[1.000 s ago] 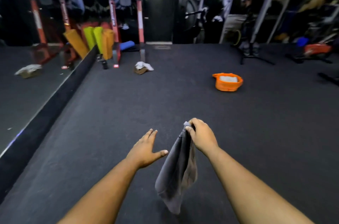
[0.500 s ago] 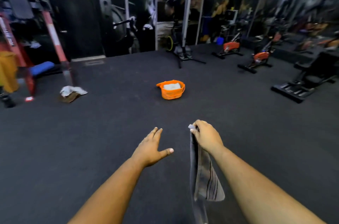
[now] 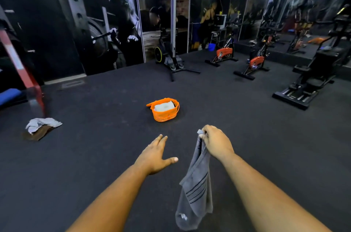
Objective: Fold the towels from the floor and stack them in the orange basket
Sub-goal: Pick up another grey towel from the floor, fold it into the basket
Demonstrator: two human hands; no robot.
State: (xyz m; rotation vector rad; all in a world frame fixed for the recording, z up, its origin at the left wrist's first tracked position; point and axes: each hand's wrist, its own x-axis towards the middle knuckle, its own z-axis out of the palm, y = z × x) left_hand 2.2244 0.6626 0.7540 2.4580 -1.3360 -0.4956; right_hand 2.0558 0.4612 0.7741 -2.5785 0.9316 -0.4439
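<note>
Grey towel (image 3: 195,184) hangs from your right hand (image 3: 216,144) above the gym floor (image 3: 95,155), its top edge pinched in your fingers (image 3: 204,135).
Your left hand (image 3: 154,155) is held out beside it, fingers straight and thumb spread, holding nothing. Ahead of both hands, the orange basket (image 3: 164,114) sits on the floor with a white folded towel (image 3: 163,106) inside. Well to the left, a crumpled white towel (image 3: 42,123) lies on a brown towel (image 3: 37,133) near a red rack post (image 3: 20,68).
</note>
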